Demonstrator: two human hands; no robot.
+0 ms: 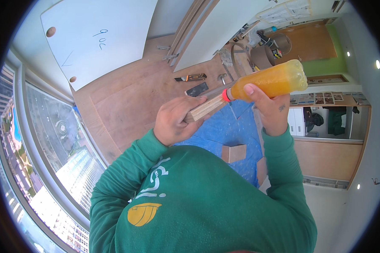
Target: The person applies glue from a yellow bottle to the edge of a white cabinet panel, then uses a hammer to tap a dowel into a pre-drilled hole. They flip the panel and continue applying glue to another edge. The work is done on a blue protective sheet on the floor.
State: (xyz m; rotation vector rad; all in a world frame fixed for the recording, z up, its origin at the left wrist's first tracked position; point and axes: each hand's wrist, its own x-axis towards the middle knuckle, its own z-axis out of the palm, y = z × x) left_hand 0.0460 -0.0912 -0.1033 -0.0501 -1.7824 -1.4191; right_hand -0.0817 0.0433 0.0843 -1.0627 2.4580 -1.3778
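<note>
My left hand is closed around the near end of a plywood strip, which shows its layered edge and slants away to the upper right. In my right hand is a clear plastic bottle of yellow-orange liquid that looks like glue. It lies tilted, base to the right and slightly up. The bottle's red cap points left and is at the strip's edge; whether its tip touches the wood, I cannot tell. My right thumb lies along the bottle's side, and the other fingers are mostly hidden behind it.
On the brown floor covering lie an orange-and-black utility knife, a dark rectangular block and a hammer. A small wooden box rests on blue sheeting. White panels stand at the back; a window is left.
</note>
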